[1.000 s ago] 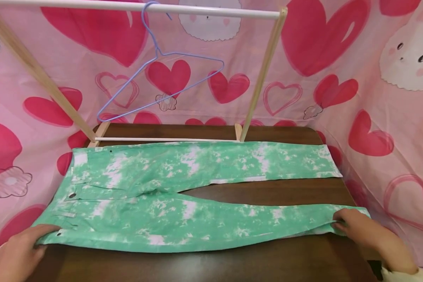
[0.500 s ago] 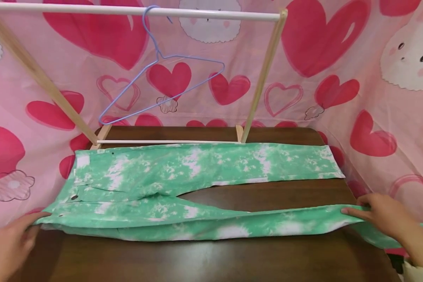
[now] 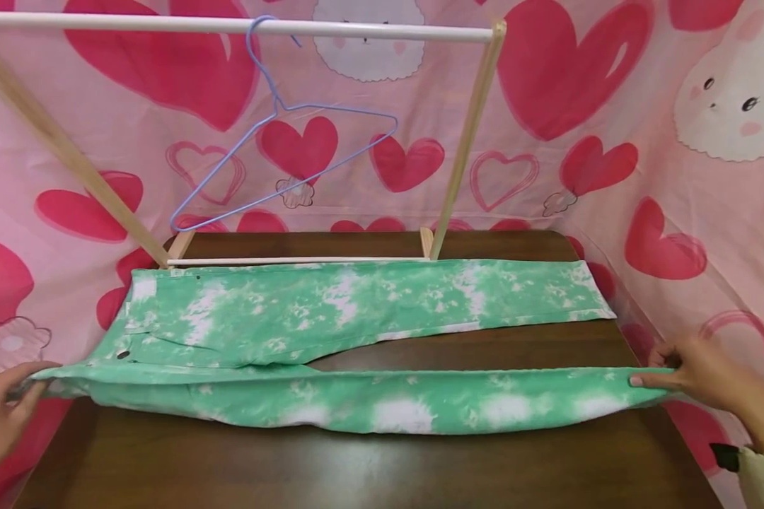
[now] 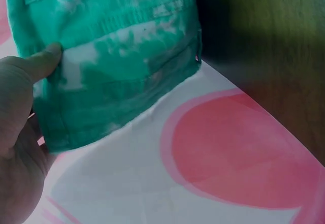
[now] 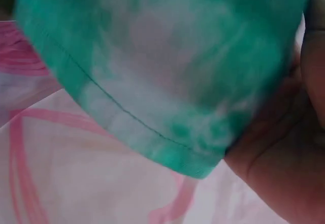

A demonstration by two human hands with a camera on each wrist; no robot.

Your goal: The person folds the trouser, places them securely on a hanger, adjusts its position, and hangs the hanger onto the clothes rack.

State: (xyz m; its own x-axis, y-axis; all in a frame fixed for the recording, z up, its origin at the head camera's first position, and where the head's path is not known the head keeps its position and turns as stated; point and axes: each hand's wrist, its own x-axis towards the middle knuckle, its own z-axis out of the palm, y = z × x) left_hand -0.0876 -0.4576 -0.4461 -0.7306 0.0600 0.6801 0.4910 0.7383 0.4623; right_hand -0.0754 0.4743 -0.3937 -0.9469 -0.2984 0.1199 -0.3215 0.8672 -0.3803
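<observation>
Green and white tie-dye pants point(image 3: 420, 290) lie across the table, waistband on the left and leg ends on the right. The near leg is lifted along its outer edge, so its underside shows in the head view. My left hand point(image 3: 0, 410) pinches the waistband corner, thumb on top in the left wrist view, where the waistband point(image 4: 122, 71) hangs past the table edge. At the far right my right hand point(image 3: 707, 378) pinches the near leg by its hem end. In the right wrist view the stitched hem point(image 5: 132, 117) hangs beside the palm. The far leg lies flat.
Behind the pants stands a wooden rack with a white top rail point(image 3: 369, 30) and a low white bar point(image 3: 305, 261). A blue wire hanger point(image 3: 280, 109) hangs from the rail. Pink heart-print cloth point(image 3: 662, 177) surrounds the brown table point(image 3: 356, 474).
Both hands have raised the near edge of the pants, and the near leg has turned up to show its underside. My left hand has moved left and up; the right has moved up and right.
</observation>
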